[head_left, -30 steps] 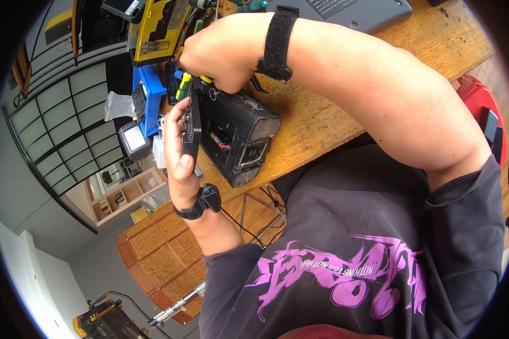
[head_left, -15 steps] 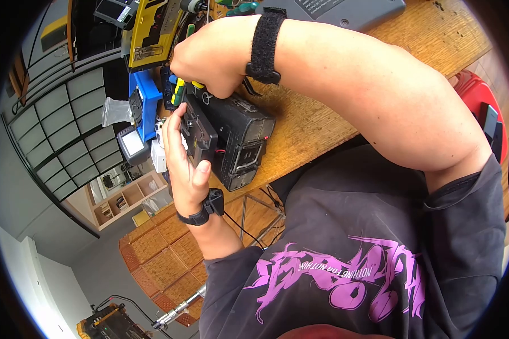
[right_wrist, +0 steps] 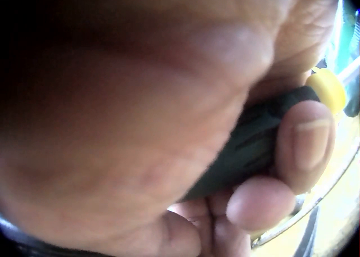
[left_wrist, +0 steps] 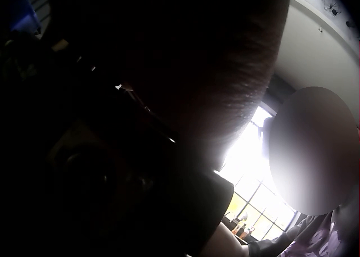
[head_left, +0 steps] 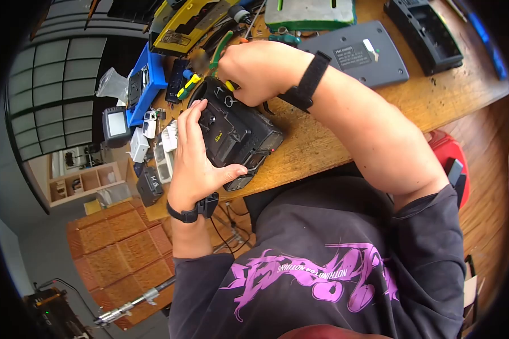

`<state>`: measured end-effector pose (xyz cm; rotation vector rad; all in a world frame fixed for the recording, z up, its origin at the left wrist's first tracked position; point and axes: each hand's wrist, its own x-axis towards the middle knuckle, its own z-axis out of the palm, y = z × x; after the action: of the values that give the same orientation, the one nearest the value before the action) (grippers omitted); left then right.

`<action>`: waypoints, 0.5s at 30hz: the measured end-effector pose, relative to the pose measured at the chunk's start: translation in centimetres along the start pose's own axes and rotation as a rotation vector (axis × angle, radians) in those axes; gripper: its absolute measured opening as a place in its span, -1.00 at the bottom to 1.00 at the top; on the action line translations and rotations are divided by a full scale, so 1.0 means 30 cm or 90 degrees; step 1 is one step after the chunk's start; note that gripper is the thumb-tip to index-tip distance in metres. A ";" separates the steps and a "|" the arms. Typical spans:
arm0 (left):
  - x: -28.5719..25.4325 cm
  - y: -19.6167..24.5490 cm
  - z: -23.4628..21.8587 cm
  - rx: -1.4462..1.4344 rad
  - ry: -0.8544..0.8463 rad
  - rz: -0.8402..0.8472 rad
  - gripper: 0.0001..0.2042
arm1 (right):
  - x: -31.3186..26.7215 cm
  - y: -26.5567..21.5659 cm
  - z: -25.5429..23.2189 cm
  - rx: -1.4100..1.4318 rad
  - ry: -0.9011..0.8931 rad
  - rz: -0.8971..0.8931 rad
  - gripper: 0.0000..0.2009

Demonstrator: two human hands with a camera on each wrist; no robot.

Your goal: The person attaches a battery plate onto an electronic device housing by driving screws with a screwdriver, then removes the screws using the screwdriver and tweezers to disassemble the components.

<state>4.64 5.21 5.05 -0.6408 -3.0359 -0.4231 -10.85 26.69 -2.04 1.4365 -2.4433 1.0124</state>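
1. The left grip [head_left: 195, 158], a bare hand, is spread: thumb out across the lower end of the black panel [head_left: 226, 127], straight fingers along its far side. Half a second ago the panel stood tilted away from the box; now the hand holds it over that face.

2. The black box [head_left: 268, 138] rests on the table [head_left: 308, 152], close to the near edge. The opening and red wire seen earlier in its face are hidden behind the panel, so the two parts seem to be together (whether the panel sits flush or fastened, I cannot tell).

3. The right grip [head_left: 260, 70] is curled round a dark green handle [right_wrist: 247, 144] with a yellow end [right_wrist: 328, 91], at the box's far end. It has stayed there while the panel moved, which suggests the change was the left hand's work alone.

4. Just beyond the box lies a yellow-and-green tool [head_left: 188, 86], apart from both hands.

5. Farther off stand a blue tray [head_left: 157, 70] and a flat grey unit [head_left: 387, 62]; the head view has swung, and a black housing [head_left: 430, 39] now shows too.
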 end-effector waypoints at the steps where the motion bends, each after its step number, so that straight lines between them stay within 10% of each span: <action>1: -0.003 0.012 -0.004 -0.010 -0.013 -0.017 0.37 | 0.000 -0.006 -0.008 -0.012 -0.013 -0.012 -0.79; 15: -0.024 -0.067 -0.057 -0.118 0.027 0.052 0.13 | 0.019 -0.012 -0.022 0.056 -0.018 0.004 -0.76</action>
<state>4.43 2.71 6.12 -0.7498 -2.9408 -0.7120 -10.99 26.57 -1.13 1.4807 -2.4537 1.1218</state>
